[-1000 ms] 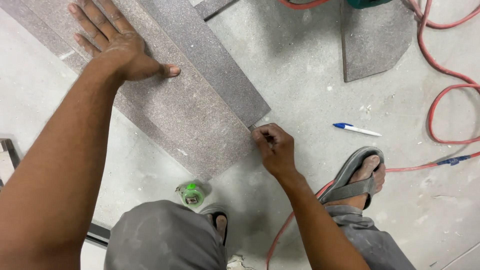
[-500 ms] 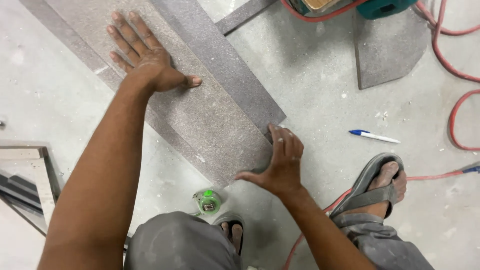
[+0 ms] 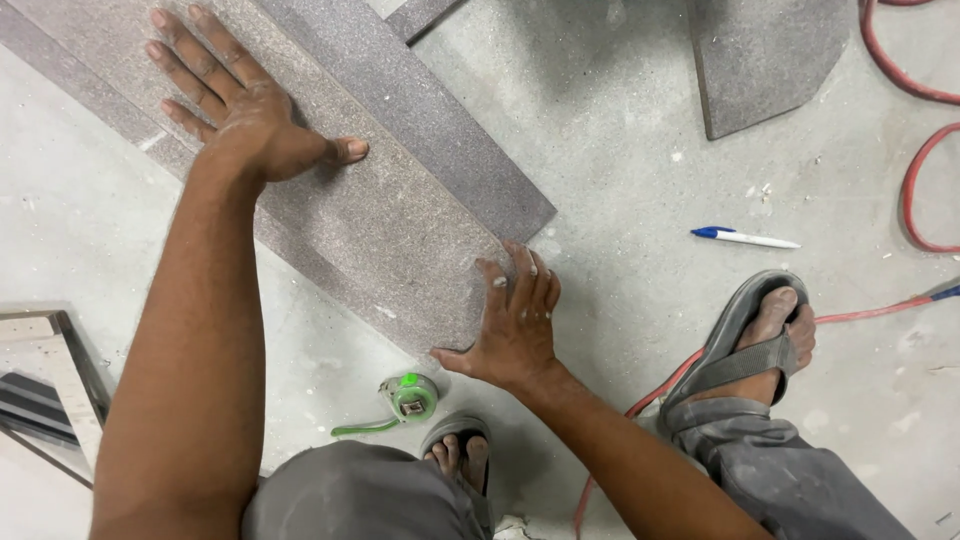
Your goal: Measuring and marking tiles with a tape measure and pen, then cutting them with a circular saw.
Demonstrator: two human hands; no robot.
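Dusty pale concrete floor (image 3: 620, 150), red hose (image 3: 915, 170) looping at right, even flat light

Pale concrete floor (image 3: 620, 160), dusty, flecked with white chips. Landmark: the long grey stone strip (image 3: 370, 215) lying flat on it, running diagonally from upper left down to my knees. Tight along its upper-right edge lies a darker, narrower strip (image 3: 420, 120). Just below the long strip's near end, a green tape measure (image 3: 410, 396), its tape tongue out to the left. Right of that end, well apart, a white pen with a blue cap (image 3: 745, 238). Further right, a red hose (image 3: 915, 180) curving over the floor. Up and right of the strip, a separate grey slab piece (image 3: 765, 60). Left of the strip, at the frame edge, stacked tile offcuts (image 3: 45, 375).
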